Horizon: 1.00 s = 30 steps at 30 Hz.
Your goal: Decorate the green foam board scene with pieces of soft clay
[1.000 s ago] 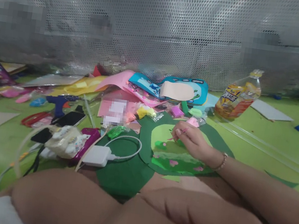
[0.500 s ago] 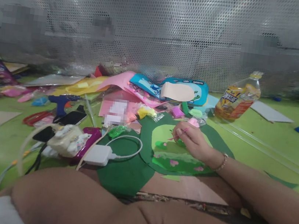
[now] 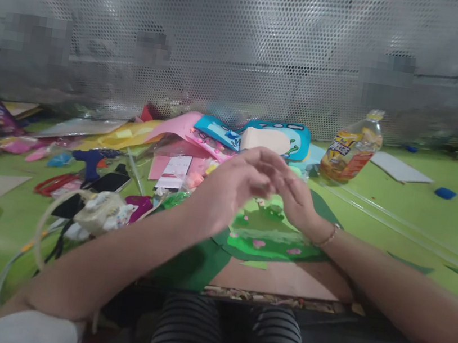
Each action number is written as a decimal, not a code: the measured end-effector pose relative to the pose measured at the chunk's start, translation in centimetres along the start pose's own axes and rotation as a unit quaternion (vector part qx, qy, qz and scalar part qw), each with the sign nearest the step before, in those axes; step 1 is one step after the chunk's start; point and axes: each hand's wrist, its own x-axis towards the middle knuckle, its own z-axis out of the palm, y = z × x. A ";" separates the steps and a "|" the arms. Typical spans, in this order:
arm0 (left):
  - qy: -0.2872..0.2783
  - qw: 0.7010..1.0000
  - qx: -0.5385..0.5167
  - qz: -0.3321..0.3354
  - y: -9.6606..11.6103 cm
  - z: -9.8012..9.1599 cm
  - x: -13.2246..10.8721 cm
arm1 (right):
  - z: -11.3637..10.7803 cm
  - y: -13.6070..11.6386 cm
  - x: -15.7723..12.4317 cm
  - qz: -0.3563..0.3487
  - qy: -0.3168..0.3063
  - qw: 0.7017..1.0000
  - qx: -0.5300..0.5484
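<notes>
- Apparently well under way with the green paper collage (image 3: 266, 225), lying flat on the desk (image 3: 451, 225) just below and behind both hands
- Shows a dark green border (image 3: 328, 211) around a light green panel (image 3: 252, 222), with a bright green strip (image 3: 275, 252) along the lower part
- Carries pink pieces (image 3: 258, 244) on the strip and a darker green patch (image 3: 275, 213) higher up
- Looks largely filled in below; cannot judge the upper part, covered by fingers, nor tell what remains to add
- Reaches in with the left hand (image 3: 226, 191), blurred by motion, fingers half curled toward the right hand (image 3: 296, 199)
- Extends the right hand over the panel's right side, fingers close together and leaning inward
- Cannot tell of anything pinched at the overlapping fingertips, nor tell touching from mere overlap in view
- Leaves other supplies well apart: blue glue gun (image 3: 92, 162) and phone (image 3: 110, 181) to the left, bottle (image 3: 350, 151) beyond the right hand
</notes>
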 end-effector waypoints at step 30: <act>0.049 0.986 0.153 -0.037 -7.5 4.8 5.3 | -1.4 1.8 1.7 0.003 0.007 0.993 -0.114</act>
